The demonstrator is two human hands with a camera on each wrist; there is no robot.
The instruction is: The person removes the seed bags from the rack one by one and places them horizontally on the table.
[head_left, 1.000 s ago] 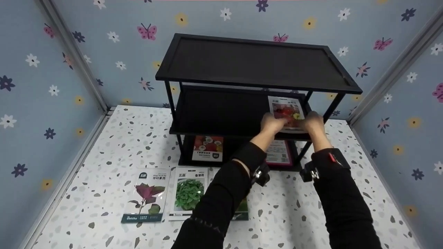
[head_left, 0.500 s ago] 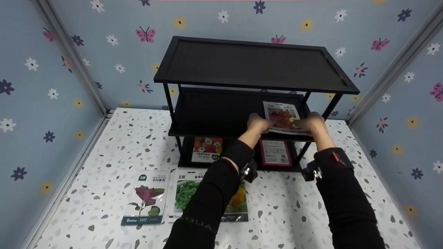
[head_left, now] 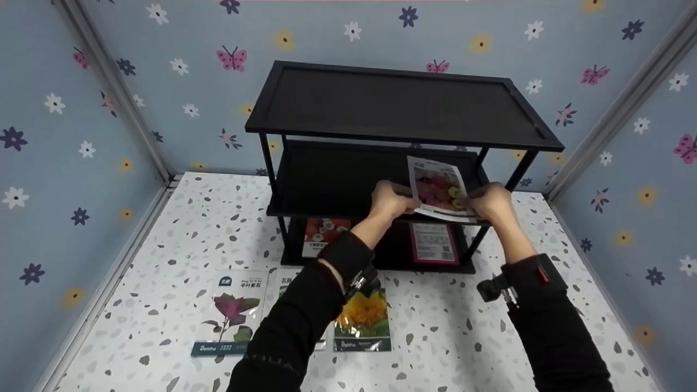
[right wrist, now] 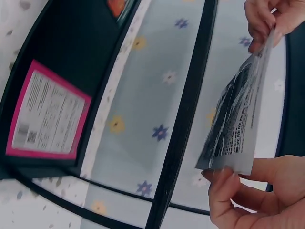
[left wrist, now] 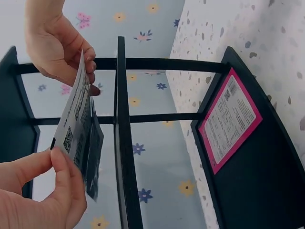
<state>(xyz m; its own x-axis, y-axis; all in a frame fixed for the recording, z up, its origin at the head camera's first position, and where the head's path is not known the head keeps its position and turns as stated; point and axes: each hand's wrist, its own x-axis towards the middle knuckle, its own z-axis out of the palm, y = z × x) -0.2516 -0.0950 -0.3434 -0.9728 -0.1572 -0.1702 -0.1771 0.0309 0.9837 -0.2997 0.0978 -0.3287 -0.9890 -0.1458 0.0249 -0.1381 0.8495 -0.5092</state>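
Observation:
In the head view, a seed packet (head_left: 435, 188) with a red and yellow picture is held tilted at the front edge of the middle shelf (head_left: 337, 174), toward its right end. My left hand (head_left: 393, 200) pinches its left edge near the bottom corner. My right hand (head_left: 491, 202) grips the opposite lower corner. The left wrist view shows the packet's (left wrist: 76, 119) printed back with a code, the left thumb and fingers pinching one end. Seen from the right wrist, the packet (right wrist: 238, 109) stretches between both hands, its clear wrapping creased.
On the bottom shelf lie a pink-bordered packet (head_left: 434, 242) and a red-pictured packet (head_left: 320, 234). A purple-leaf packet (head_left: 231, 310) and an orange-flower packet (head_left: 364, 316) lie on the speckled surface, with another mostly behind my left sleeve. The rack's top shelf (head_left: 403, 103) overhangs the hands.
The packet has shifted left and toward the front edge, its lower end now raised and tilted. My left hand has moved left with it; the right hand stays near the right post.

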